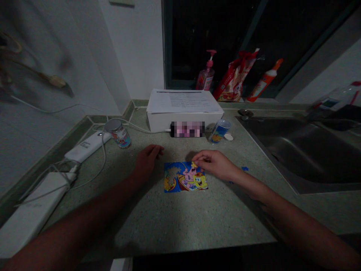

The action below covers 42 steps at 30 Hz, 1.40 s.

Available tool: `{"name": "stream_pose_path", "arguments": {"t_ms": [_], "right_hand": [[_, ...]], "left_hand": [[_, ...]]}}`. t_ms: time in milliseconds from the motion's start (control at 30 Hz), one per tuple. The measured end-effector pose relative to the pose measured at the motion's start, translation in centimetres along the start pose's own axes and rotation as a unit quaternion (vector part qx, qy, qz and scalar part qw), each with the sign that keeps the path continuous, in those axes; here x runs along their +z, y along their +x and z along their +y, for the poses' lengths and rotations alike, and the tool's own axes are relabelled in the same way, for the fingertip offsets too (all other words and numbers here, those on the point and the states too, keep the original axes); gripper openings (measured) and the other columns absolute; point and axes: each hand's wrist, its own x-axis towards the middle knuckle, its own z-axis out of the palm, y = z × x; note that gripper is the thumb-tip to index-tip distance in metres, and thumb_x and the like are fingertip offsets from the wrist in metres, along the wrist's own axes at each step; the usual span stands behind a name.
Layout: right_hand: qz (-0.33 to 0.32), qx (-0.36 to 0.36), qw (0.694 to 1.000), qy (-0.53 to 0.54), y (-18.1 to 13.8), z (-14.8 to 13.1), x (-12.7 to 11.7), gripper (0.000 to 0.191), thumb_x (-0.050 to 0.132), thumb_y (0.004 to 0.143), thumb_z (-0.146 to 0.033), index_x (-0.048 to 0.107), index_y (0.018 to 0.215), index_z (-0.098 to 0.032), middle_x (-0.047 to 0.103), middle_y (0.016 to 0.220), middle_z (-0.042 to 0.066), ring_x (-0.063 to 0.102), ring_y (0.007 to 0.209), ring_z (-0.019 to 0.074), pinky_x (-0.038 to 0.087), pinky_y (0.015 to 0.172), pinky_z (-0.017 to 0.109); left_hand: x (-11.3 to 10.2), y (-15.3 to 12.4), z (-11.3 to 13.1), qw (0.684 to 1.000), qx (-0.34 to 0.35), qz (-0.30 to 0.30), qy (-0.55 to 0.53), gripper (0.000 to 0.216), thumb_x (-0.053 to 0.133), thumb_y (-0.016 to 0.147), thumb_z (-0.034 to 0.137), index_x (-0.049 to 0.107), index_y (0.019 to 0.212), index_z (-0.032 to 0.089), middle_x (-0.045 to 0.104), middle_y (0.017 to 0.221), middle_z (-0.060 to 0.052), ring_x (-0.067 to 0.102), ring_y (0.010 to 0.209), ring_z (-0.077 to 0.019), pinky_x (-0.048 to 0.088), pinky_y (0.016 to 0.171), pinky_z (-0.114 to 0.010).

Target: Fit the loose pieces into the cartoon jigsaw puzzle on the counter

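A jigsaw puzzle (184,182) with cartoon characters in a boat on a blue ground lies on the counter, mostly joined, with an irregular gap toward its upper left. My right hand (216,162) is closed at its top edge, thumb and fingertips pinching a small yellow puzzle piece (193,165). To the left of the puzzle, my left hand (147,159) rests near the counter with fingers curled together; nothing shows between them. A few loose blue puzzle pieces (244,168) lie right of my right hand, some partly hidden by the forearm.
Behind the puzzle, a phone (187,129) leans on a white box (183,105) topped with paper. A blue cylindrical can (219,131) stands beside a round lid (228,137). At left are a lidded can (120,134), power strips (84,147) and cables. A sink (299,150) is right.
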Motion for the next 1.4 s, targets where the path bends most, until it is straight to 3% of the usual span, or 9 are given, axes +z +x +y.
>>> {"name": "stream_pose_path", "arguments": {"t_ms": [100,300,433,700,1067,1167,1267,1400], "right_hand": [[-0.012,0.004,1.0,-0.015,1.2,-0.8,2.1,0.019,0.068,0.087,-0.019,0.081,0.1,-0.022,0.078,0.08,0.002,0.069,0.065,0.0151,0.054,0.059,0.027],[0.007,-0.022,0.999,-0.046,2.8,-1.1,4.8,0.027,0.064,0.084,-0.013,0.082,0.103,-0.02,0.078,0.081,0.001,0.069,0.068,0.0158,0.054,0.063,0.028],[0.025,-0.029,0.997,-0.062,3.2,-1.2,5.3,0.024,0.064,0.084,-0.014,0.079,0.103,-0.02,0.078,0.08,0.002,0.069,0.067,0.0167,0.054,0.064,0.03],[0.086,-0.081,0.99,-0.07,3.0,-1.0,6.0,0.017,0.066,0.088,-0.018,0.077,0.101,-0.021,0.081,0.088,0.004,0.075,0.078,0.0194,0.057,0.073,0.032],[0.092,-0.104,0.981,-0.135,1.9,-1.0,6.4,0.017,0.065,0.093,-0.016,0.075,0.105,-0.023,0.08,0.087,0.002,0.074,0.076,0.0178,0.057,0.073,0.031],[0.116,-0.168,0.957,-0.208,1.5,-1.0,6.4,0.018,0.07,0.09,-0.015,0.074,0.105,-0.024,0.08,0.106,0.006,0.076,0.099,0.0234,0.06,0.091,0.041],[0.14,-0.228,0.927,-0.262,1.2,-0.8,6.2,0.019,0.075,0.088,-0.018,0.072,0.105,-0.025,0.072,0.134,0.012,0.068,0.128,0.0296,0.056,0.109,0.05],[0.157,-0.249,0.905,-0.306,1.0,-0.7,6.2,0.019,0.076,0.088,-0.019,0.071,0.105,-0.023,0.067,0.143,0.016,0.064,0.135,0.0331,0.054,0.112,0.056]], "left_hand": [[0.0,0.0,0.0,1.0,0.01,-0.002,0.005,0.033,0.058,0.091,0.049,0.076,0.086,0.021,0.074,0.081,-0.006,0.065,0.073,-0.0211,0.053,0.071,-0.033],[-0.2,-0.2,0.5,0.999,0.027,-0.008,0.02,0.028,0.062,0.089,0.046,0.076,0.088,0.021,0.077,0.081,-0.004,0.069,0.077,-0.0219,0.054,0.076,-0.034],[-0.1,-0.4,0.7,0.998,0.044,-0.022,0.036,0.021,0.067,0.085,0.04,0.077,0.09,0.023,0.08,0.085,-0.004,0.071,0.081,-0.0226,0.054,0.077,-0.034],[0.1,-1.5,1.6,0.991,0.053,-0.094,0.085,0.014,0.074,0.078,0.037,0.079,0.084,0.025,0.074,0.07,0.0,0.061,0.064,-0.0194,0.046,0.062,-0.031],[0.4,-1.7,1.1,0.988,0.035,-0.137,0.061,0.012,0.074,0.075,0.031,0.078,0.082,0.023,0.077,0.073,-0.002,0.066,0.067,-0.0198,0.048,0.063,-0.031],[0.3,-1.6,1.0,0.988,0.029,-0.139,0.063,0.013,0.075,0.075,0.032,0.078,0.083,0.022,0.078,0.075,-0.003,0.068,0.07,-0.0208,0.05,0.066,-0.032],[0.3,-1.6,0.8,0.988,0.026,-0.14,0.053,0.015,0.076,0.075,0.033,0.078,0.083,0.021,0.079,0.077,-0.004,0.071,0.072,-0.0222,0.052,0.067,-0.034],[0.3,-1.5,0.7,0.989,0.011,-0.147,0.015,0.013,0.076,0.075,0.031,0.077,0.084,0.022,0.08,0.081,-0.005,0.073,0.075,-0.0229,0.055,0.071,-0.035]]}}
